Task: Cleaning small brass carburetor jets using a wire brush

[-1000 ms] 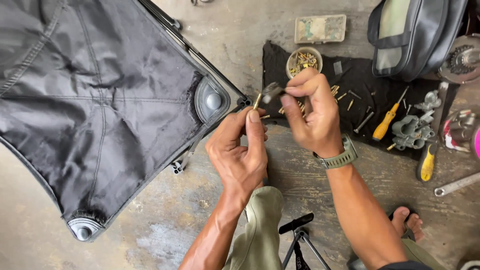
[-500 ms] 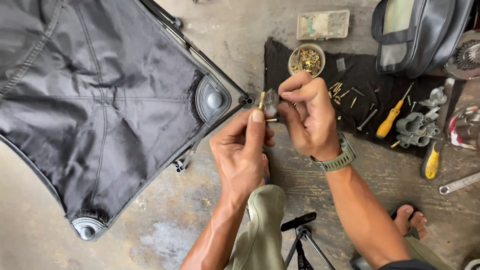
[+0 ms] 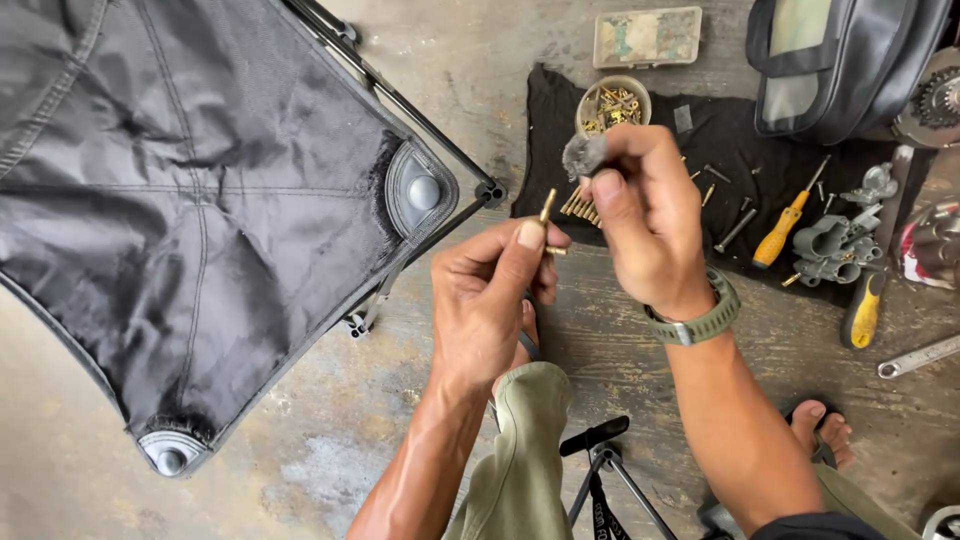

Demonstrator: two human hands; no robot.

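Brass-coloured, a small pin [image 3: 547, 206] is pinched upright between the thumb and fingers of the left hand [image 3: 490, 295], which is raised with its forearm rising from the lower edge. Just to its right and slightly higher, a small grey part [image 3: 581, 155] is gripped at the fingertips of the right hand [image 3: 645, 215], whose wrist is bent and banded by a green watch [image 3: 697, 322]. Both hands are closed on their pieces, near each other but apart. Behind them a black cloth [image 3: 720, 140] is spread on the floor, with a bowl [image 3: 612, 105] of screws and a screwdriver [image 3: 790, 215]. A black fabric seat [image 3: 190, 200] lies to the left.
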